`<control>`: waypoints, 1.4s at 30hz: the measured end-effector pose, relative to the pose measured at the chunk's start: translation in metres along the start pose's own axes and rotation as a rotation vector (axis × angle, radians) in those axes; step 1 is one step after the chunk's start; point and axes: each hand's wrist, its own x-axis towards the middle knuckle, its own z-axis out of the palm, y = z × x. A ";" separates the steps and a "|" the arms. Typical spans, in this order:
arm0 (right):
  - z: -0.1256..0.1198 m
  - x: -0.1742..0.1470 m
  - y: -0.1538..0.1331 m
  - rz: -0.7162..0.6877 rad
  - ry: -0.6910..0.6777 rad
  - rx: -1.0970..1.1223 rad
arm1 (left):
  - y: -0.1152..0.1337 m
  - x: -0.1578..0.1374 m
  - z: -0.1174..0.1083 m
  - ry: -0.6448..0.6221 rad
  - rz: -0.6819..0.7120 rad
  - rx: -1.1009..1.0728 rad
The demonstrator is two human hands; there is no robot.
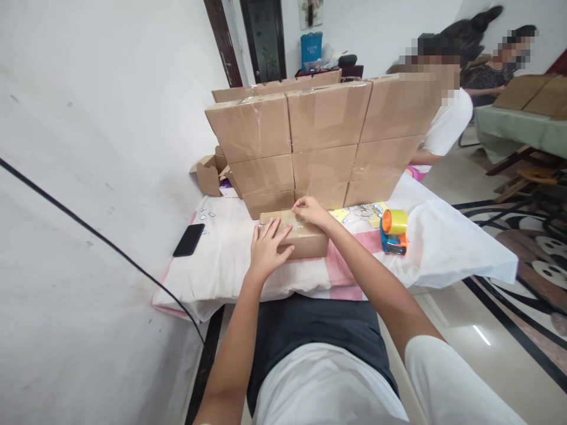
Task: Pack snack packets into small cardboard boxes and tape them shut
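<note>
A small closed cardboard box (306, 247) lies on the cloth-covered table in front of me. My left hand (269, 245) rests on the left part of its top, fingers spread and holding nothing. At the far edge of the top, my right hand (311, 211) is closed in a pinch; what is between the fingertips is too small to make out. Shiny clear tape shows on the box top near that hand. To the right, a tape dispenser (393, 233) with a yellow roll and blue and orange parts sits on the cloth.
Stacked taped cartons (325, 121) form a wall behind the box. A black phone (189, 240) lies at left, near an opened carton (208, 177). A person in a white sleeve (449, 121) sits beyond the stack; another is farther right. A black cable (101, 243) runs along the left wall.
</note>
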 end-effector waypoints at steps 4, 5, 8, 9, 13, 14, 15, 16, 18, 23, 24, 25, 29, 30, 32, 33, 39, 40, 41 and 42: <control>-0.001 -0.005 -0.008 0.004 -0.013 -0.091 | 0.001 -0.004 -0.001 0.000 0.013 0.002; -0.001 -0.006 -0.009 0.005 -0.013 -0.116 | 0.002 -0.005 -0.001 0.004 0.016 0.005; 0.002 -0.005 -0.009 0.006 -0.010 -0.194 | 0.004 -0.008 -0.002 0.011 0.025 0.010; 0.003 -0.004 -0.008 0.004 -0.011 -0.218 | 0.005 -0.009 -0.002 0.012 0.029 0.011; 0.009 -0.001 -0.006 -0.013 -0.035 -0.291 | 0.006 -0.011 0.000 0.016 0.036 0.001; 0.010 0.000 -0.006 -0.015 -0.044 -0.304 | 0.006 -0.012 0.000 0.016 0.034 -0.004; 0.010 0.001 -0.006 -0.013 -0.053 -0.316 | 0.006 -0.012 0.000 0.016 0.030 -0.009; 0.010 0.002 -0.006 -0.011 -0.063 -0.328 | 0.007 -0.011 -0.001 0.014 0.027 -0.014; 0.007 0.004 -0.006 -0.002 -0.074 -0.352 | 0.009 -0.011 -0.002 0.004 0.020 -0.022; -0.011 0.007 0.000 0.149 -0.023 -0.446 | 0.033 -0.008 0.002 0.012 -0.019 0.015; -0.015 0.005 0.002 0.199 -0.020 -0.447 | 0.039 -0.008 0.004 0.025 -0.031 0.020; -0.017 0.004 0.006 0.237 -0.018 -0.430 | 0.045 -0.008 0.008 0.037 -0.038 0.016; -0.024 -0.001 0.024 0.243 0.013 -0.306 | 0.054 -0.005 0.022 0.068 -0.019 -0.053; -0.027 -0.002 0.030 0.242 0.024 -0.294 | 0.052 -0.004 0.025 0.074 -0.011 -0.066; -0.041 -0.004 0.047 0.263 0.070 -0.298 | 0.049 -0.004 0.029 0.091 0.003 -0.080; -0.052 -0.006 0.057 0.285 0.115 -0.312 | 0.046 -0.005 0.029 0.100 0.012 -0.081; -0.134 -0.049 0.141 0.608 0.500 -0.595 | 0.039 -0.015 0.030 0.190 0.056 -0.096; -0.142 -0.058 0.153 0.673 0.460 -0.611 | 0.038 -0.016 0.030 0.208 0.062 -0.100; -0.149 -0.067 0.164 0.719 0.393 -0.605 | 0.038 -0.016 0.031 0.223 0.069 -0.102; -0.154 -0.073 0.173 0.734 0.323 -0.586 | 0.038 -0.016 0.032 0.236 0.074 -0.101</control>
